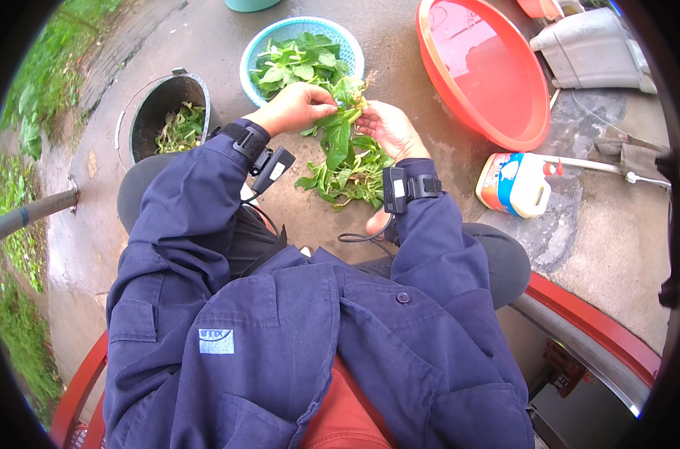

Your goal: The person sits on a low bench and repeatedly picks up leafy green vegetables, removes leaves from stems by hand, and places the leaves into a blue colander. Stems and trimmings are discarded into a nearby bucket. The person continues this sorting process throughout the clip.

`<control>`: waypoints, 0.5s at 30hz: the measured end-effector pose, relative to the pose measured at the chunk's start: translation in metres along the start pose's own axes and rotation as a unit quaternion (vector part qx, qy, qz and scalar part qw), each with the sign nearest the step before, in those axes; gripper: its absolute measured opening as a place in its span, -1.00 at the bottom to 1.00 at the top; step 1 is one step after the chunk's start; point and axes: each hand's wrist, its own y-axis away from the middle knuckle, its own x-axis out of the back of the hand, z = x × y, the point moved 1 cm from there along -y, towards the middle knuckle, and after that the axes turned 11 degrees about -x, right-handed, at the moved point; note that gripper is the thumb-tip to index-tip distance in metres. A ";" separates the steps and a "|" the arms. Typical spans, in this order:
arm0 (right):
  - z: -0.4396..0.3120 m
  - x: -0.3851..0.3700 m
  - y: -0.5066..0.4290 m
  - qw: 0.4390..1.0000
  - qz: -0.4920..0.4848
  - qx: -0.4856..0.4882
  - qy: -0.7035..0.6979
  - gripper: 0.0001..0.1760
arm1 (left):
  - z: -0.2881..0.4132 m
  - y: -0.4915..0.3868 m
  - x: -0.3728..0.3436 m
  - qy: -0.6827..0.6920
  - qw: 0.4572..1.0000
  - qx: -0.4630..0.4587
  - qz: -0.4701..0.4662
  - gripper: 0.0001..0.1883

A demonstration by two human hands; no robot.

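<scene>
Both hands are raised in front of me around a leafy green plant (338, 134) with a pale stem and roots at its upper end. My right hand (390, 128) grips the stem near the roots. The fingers of my left hand (299, 106) are pinched at a leaf on the plant's other side. Below the hands, a pile of leafy greens (357, 178) lies on the concrete ground. Just beyond my left hand stands a light blue plastic basket (348, 40) holding picked green leaves (303, 63).
A black bucket (143, 126) with wilted leaves (182, 128) stands at left. On the right are a large red basin (533, 106) with water, a plastic jug (514, 184) with a red cap and a white pipe (584, 164). A grey plastic container (595, 50) lies at upper right.
</scene>
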 end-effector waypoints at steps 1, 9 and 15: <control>-0.001 0.002 0.001 1.000 0.012 -0.001 0.007 -0.75 | -0.002 0.000 0.000 0.012 1.000 0.006 0.011 -0.77; -0.010 0.027 0.012 0.989 0.147 -0.007 -0.018 -0.78 | -0.008 0.010 0.007 -0.223 0.961 0.115 -0.115 -0.77; -0.004 0.032 0.011 0.986 0.133 -0.002 -0.102 -0.81 | -0.001 0.016 -0.002 -0.248 0.931 0.110 -0.245 -0.49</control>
